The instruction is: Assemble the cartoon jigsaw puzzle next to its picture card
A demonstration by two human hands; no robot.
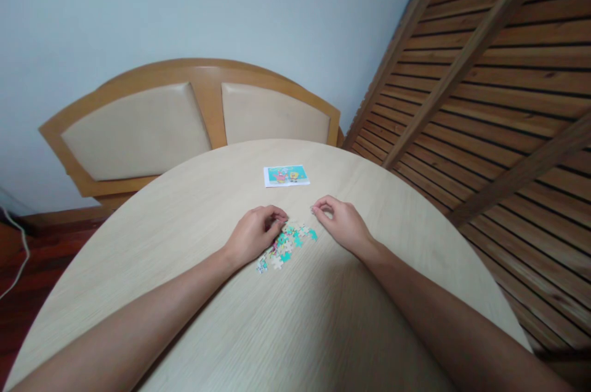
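Note:
A small heap of jigsaw puzzle pieces point(287, 243) lies on the round wooden table point(194, 232), some turquoise, some pale, several overlapping. My left hand point(258, 231) rests at the heap's left edge with its fingers curled inward; what they hold, if anything, is hidden. To the right of the heap, my right hand point(342, 221) pinches a small puzzle piece point(313, 210) between thumb and forefinger. Beyond both hands lies a picture card point(287, 176) with a pink and a yellow cartoon figure on turquoise.
Behind the table stands a wooden headboard point(207, 75) with two cream padded panels against a pale wall. A slatted wooden panel point(462, 103) rises along the right side. On the left, a white cable point(23, 244) hangs above the dark red floor.

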